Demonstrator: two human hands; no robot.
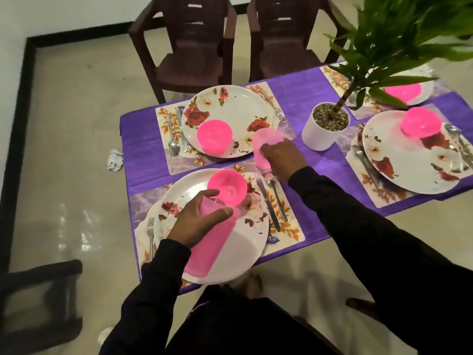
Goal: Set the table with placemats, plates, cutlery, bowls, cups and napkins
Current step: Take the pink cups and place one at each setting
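1. Pink plastic dominates a purple-clothed table as a person sets out cups: the right hand grasps a pale pink cup from above, fingers curled round its side, at the gap between the far-left placemat and the near-left placemat.
2. The left hand clasps a stack of pink cups, held tilted over the near plate, just beside a pink bowl.
3. Each of the four visible settings already carries a plate and a bowl, and three show cutlery; no cup stands alone yet, and no napkins can be seen.
4. Judged from here, the cup wants setting upright on a bare corner of the placemat, beside the far plate, not on its rim.
5. Care is likely needed near the knife and the white plant pot, both close to the working hand.
6. Keeping the stack level should stop the light cups sliding apart.
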